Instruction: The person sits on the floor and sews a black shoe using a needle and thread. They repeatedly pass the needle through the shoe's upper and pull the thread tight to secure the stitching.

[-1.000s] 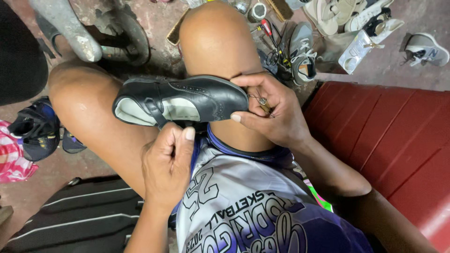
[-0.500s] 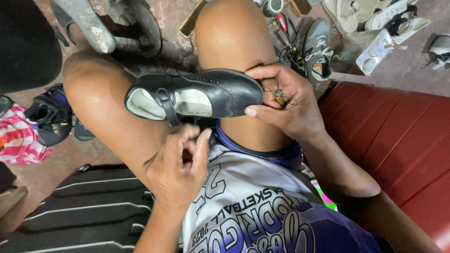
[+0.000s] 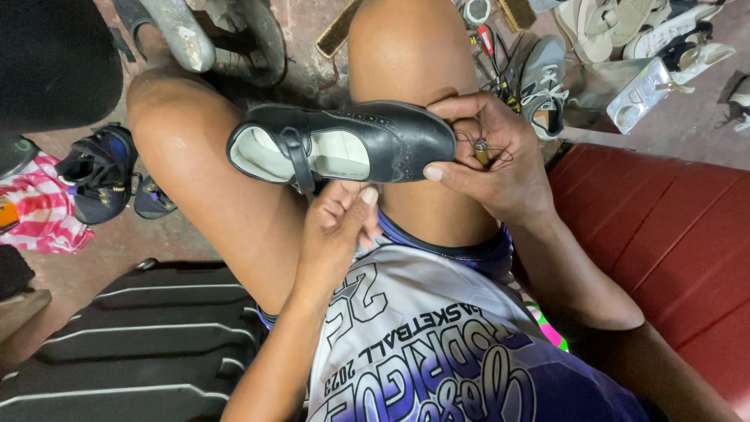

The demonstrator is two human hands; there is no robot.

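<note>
Resting across the person's bare knees, a black strapped shoe lies on its side with its pale lining showing and its toe pointing to the right. The right hand grips the toe end — thumb below, fingers curled over the top — and a small metal tool with dark thread sits in the palm. The left hand is just beneath the shoe's middle, its fingers pressed together in a pinch near the strap; what they pinch I cannot tell. A grey sneaker lies on the floor beyond, and a red bench runs at the right.
</note>
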